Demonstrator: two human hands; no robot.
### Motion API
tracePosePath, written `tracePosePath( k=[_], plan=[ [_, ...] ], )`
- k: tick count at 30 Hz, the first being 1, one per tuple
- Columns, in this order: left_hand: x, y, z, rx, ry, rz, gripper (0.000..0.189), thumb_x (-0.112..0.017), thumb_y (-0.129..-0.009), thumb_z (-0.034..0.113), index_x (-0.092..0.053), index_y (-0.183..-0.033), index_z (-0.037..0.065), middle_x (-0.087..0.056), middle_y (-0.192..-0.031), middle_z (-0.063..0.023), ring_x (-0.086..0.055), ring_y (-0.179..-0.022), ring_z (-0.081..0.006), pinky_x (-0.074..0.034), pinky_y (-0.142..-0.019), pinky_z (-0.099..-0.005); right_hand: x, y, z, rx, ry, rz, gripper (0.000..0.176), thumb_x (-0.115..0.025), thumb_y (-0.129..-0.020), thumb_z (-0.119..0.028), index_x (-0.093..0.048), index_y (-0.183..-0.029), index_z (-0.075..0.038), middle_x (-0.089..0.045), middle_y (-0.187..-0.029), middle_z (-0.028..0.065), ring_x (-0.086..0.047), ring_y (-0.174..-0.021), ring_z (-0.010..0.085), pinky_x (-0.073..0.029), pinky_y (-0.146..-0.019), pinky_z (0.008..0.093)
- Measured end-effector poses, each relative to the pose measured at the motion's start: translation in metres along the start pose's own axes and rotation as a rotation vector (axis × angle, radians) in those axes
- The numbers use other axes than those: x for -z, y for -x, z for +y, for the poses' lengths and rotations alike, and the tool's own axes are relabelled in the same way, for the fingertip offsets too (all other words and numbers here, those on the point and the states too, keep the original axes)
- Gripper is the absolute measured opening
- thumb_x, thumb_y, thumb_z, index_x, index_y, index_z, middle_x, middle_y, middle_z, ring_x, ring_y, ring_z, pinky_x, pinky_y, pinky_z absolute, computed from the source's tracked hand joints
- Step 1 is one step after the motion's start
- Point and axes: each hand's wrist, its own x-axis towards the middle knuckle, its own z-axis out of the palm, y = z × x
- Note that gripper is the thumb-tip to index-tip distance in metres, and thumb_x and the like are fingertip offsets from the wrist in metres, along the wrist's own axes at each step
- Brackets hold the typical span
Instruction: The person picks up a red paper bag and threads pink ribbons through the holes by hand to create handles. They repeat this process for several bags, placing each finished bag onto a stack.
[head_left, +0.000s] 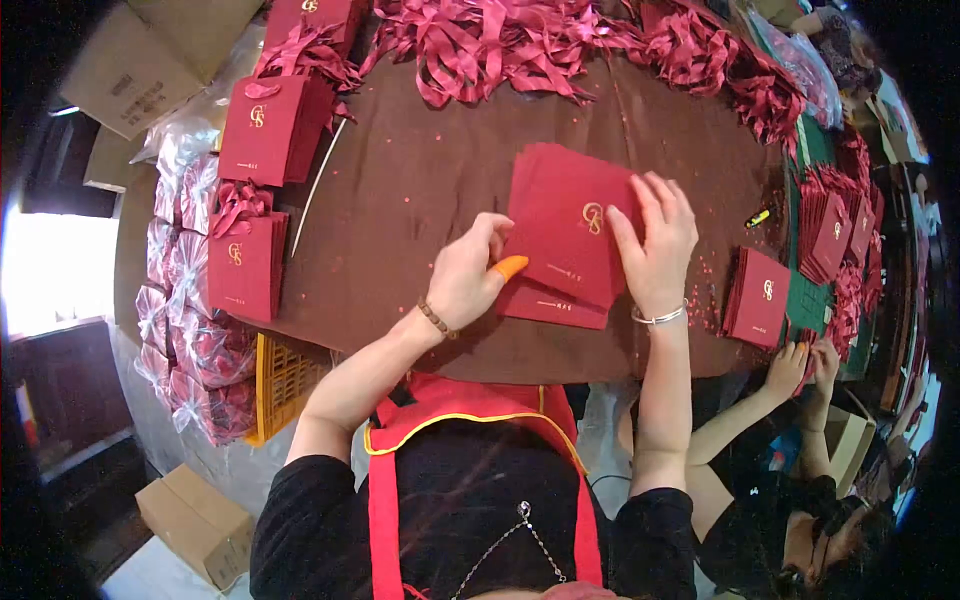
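Several flat red bags (565,215) with a gold logo lie in a slightly fanned stack between my hands. Another red bag (552,303) shows beneath their lower edge. My left hand (468,268), with an orange cover on one finger, grips the stack's left edge, its fingertips partly hidden. My right hand (657,240) rests along the right edge, thumb on the front near the logo and fingers apart from it, curving at the upper right corner. A bracelet is on each wrist.
Stacked red bags (262,130) stand at the table's left edge, red ribbons (480,45) along its far side. Another bag stack (757,298) and a yellow marker (758,218) lie right. A co-worker's hands (790,370) are lower right. Wrapped bundles (200,350) and a yellow crate (285,385) stand left.
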Motion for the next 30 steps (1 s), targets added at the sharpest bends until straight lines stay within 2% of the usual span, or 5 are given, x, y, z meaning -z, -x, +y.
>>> tracePosePath(
  k=[10, 14, 15, 21, 30],
  plan=[
    [0.030, 0.048, -0.011, -0.038, -0.101, -0.222, 0.022, -0.063, -0.083, 0.020, -0.055, -0.097, 0.005, -0.061, -0.081, -0.0132, -0.062, -0.074, -0.0299, -0.049, -0.065, -0.0369, -0.004, 0.034, -0.033, 0.030, -0.063, -0.220, 0.046, -0.070, -0.074, -0.034, -0.059, -0.110, -0.009, -0.052, -0.102, 0.0080, -0.048, -0.098, 0.0254, -0.035, -0.083, 0.0398],
    [0.064, -0.022, -0.013, -0.359, -0.279, 0.160, 0.021, -0.057, -0.085, 0.012, -0.059, -0.105, 0.006, -0.061, -0.098, -0.0173, -0.060, -0.094, -0.0347, -0.050, -0.077, -0.0378, -0.004, 0.052, -0.048, 0.043, -0.049, -0.195, 0.039, -0.071, -0.072, -0.029, -0.061, -0.105, -0.009, -0.053, -0.099, 0.0061, -0.049, -0.095, 0.0243, -0.036, -0.081, 0.0387],
    [0.067, -0.057, -0.032, -0.539, -0.371, 0.340, 0.028, -0.053, -0.084, 0.012, -0.053, -0.112, 0.010, -0.061, -0.088, -0.0164, -0.061, -0.078, -0.0357, -0.050, -0.067, -0.0416, -0.003, 0.057, -0.054, 0.055, -0.076, -0.168, 0.039, -0.071, -0.073, -0.029, -0.061, -0.104, -0.009, -0.053, -0.099, 0.0061, -0.050, -0.094, 0.0244, -0.036, -0.081, 0.0387],
    [0.093, -0.161, -0.093, -0.250, -0.909, 0.244, 0.021, -0.052, -0.087, 0.022, -0.055, -0.106, 0.015, -0.059, -0.085, -0.0138, -0.060, -0.076, -0.0334, -0.048, -0.064, -0.0450, 0.002, 0.085, -0.080, 0.087, -0.103, -0.249, 0.039, -0.073, -0.071, -0.028, -0.061, -0.104, -0.009, -0.053, -0.097, 0.0069, -0.050, -0.092, 0.0251, -0.037, -0.077, 0.0385],
    [0.133, 0.014, -0.051, -0.350, -0.814, 0.011, 0.011, -0.057, -0.082, 0.017, -0.057, -0.091, 0.010, -0.054, -0.081, -0.0104, -0.057, -0.074, -0.0307, -0.045, -0.067, -0.0405, 0.000, 0.092, -0.085, 0.081, -0.227, -0.325, 0.032, -0.072, -0.073, -0.026, -0.061, -0.098, -0.009, -0.055, -0.095, 0.0060, -0.051, -0.087, 0.0237, -0.038, -0.073, 0.0364]
  ],
)
